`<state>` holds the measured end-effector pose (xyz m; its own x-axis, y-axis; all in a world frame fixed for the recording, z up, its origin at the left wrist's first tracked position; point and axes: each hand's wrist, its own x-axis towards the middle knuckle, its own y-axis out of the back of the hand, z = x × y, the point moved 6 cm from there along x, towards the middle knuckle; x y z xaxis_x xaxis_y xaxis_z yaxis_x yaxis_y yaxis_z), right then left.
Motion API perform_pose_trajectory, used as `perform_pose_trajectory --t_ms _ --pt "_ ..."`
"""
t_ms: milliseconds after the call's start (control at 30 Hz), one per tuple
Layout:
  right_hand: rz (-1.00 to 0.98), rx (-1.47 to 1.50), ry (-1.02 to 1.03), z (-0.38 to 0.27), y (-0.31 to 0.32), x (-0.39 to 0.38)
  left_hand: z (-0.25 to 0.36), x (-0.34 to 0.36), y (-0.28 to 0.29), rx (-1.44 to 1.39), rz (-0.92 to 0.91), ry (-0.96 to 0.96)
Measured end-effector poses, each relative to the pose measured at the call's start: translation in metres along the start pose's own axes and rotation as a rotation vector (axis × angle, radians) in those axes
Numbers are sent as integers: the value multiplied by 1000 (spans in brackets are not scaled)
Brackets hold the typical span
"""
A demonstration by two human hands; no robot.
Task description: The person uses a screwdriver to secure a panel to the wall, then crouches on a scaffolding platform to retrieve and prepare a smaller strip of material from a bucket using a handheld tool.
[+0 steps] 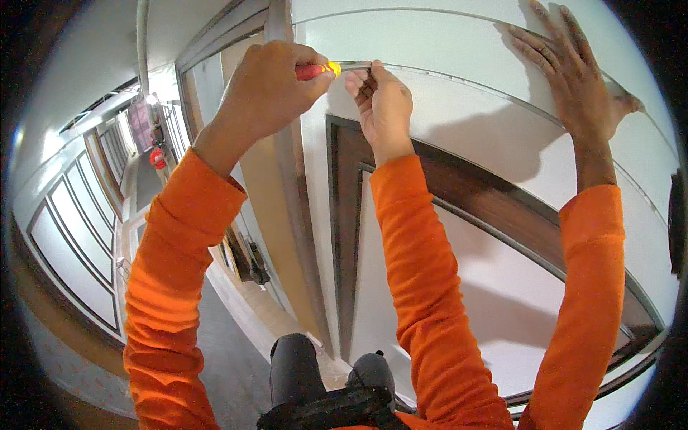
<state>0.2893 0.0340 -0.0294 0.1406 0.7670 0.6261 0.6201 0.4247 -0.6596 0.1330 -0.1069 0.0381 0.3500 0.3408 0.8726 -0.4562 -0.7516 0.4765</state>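
My left hand [269, 86] is wrapped round the red and yellow handle of a screwdriver [315, 71], held level and pointing right. At the far end of its metal shaft, the thumb and fingers of my right hand [385, 100] are pinched together; whether a small screw is between them is hidden. Both hands are up against a white wall panel [459, 43], by a thin curved seam or strip [459, 79]. Farther right, a co-worker's hand [579, 97] in an orange sleeve lies spread flat on the panel.
Below the hands is a dark brown door frame [494, 190] around a pale door. A corridor [140, 175] runs off to the left, with framed white panels [75, 244] along its side. A vertical pipe [142, 50] and a red fitting [158, 158] stand there.
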Motion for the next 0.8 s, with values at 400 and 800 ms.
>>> perform_pose_trajectory --t_ms 400,800 --pt "-10 -26 -2 1 4 2 7 -6 -7 67 91 -33" --pt "-56 130 4 1 -7 3 13 12 8 232 86 -158"
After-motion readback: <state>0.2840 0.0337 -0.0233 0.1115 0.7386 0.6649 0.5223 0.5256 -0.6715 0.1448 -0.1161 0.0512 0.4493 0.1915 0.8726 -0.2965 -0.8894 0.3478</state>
